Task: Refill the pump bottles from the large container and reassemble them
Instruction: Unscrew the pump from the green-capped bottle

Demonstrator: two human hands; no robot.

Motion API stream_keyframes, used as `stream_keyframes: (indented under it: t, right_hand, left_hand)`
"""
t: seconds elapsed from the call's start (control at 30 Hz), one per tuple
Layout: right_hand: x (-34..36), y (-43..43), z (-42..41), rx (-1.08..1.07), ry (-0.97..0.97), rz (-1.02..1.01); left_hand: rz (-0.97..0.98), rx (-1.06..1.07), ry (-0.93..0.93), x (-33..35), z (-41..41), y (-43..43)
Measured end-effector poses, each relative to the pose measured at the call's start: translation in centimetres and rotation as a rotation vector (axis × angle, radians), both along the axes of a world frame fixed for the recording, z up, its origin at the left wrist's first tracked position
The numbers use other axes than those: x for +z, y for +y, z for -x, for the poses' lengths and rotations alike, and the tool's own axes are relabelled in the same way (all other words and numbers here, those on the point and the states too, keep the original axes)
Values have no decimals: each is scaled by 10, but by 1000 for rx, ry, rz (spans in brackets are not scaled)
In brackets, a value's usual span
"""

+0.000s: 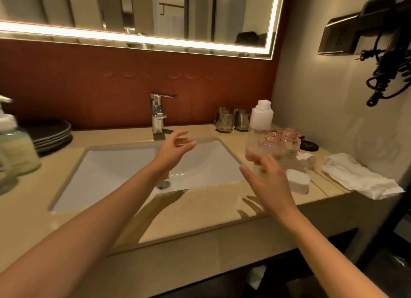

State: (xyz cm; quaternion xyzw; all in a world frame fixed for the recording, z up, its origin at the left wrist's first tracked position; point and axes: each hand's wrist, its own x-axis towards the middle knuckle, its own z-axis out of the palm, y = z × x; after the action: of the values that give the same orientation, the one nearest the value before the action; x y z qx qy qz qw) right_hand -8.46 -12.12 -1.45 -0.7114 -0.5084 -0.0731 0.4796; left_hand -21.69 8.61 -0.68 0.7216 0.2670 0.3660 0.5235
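Reaching in with right hand (pixel 270 182) spread and empty, close by the uncapped clear pump bottles (pixel 272 142) right of the sink (pixel 111 168); left hand (pixel 175 148) loosely curled, empty, above it. Probably light, slick, tippy: grip round the body. Behind, white refill container (pixel 262 117), likely heavier.

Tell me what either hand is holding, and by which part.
Nothing. The left hand is open over the sink; the right hand is open by the bottles, gripping none.

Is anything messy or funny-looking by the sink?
Yes. The small clear pink-tinted bottles right of the white sink stand open, with their pump tops off. A crumpled white cloth lies at the right end of the beige counter.
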Motion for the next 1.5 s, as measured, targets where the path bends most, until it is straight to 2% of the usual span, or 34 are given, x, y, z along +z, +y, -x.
stream_keyframes:
  t: [0.13, 0.47, 0.67, 0.8, 0.97, 1.1, 1.37, 1.5]
  right_hand:
    - [6, 43, 53, 203, 19, 24]
    - [17, 130, 184, 623, 87, 155]
    - [15, 159, 252, 787, 96, 219]
    - [15, 181, 286, 866, 127, 227]
    - [22, 204, 312, 944, 216, 239]
    - [30, 217, 328, 968, 267, 218]
    - [40, 227, 348, 931, 247, 135]
    - [43, 228, 351, 908, 203, 84]
  left_hand:
    - [4, 146, -68, 5, 71, -2]
    - [-70, 696, -116, -6, 229, -28]
    - [-309, 1125, -175, -15, 291, -41]
    - [-321, 1290, -125, -28, 324, -23]
    - [-152, 1251, 14, -36, 347, 6]
    - [-34, 1059, -46, -29, 350, 20]
    - [-4, 951, -110, -30, 333, 12]
    - [-39, 942, -63, -38, 329, 0]
